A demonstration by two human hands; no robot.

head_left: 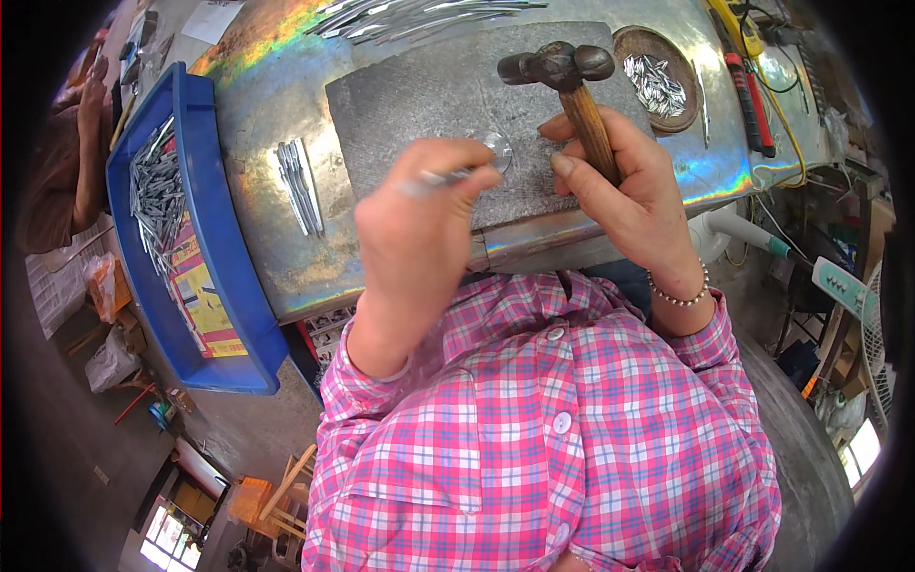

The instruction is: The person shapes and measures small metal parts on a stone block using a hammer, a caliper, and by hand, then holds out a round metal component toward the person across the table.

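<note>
Left hand (415,221) pinches slim metal piece (437,179), crosswise by slab's (410,114) near-left corner; right hand (637,191), farther off, grips hammer (583,112)

Left grip (412,217) blurred — metal piece (440,179) in it smeared — metal strips (410,19) cut off by upper edge.

At the centre we count one left hand (413,221), one right hand (637,198) and one blurred metal piece (437,180). Toward one o'clock we see one hammer (598,135); nearer twelve, one slab (381,114). We find one blue tray (246,286) between nine and ten and one bowl (679,57) between one and two, the metal bits in both too many to number. At three we count one bracelet (679,301) and one fan (878,334); at five, three buttons (561,422).
</note>
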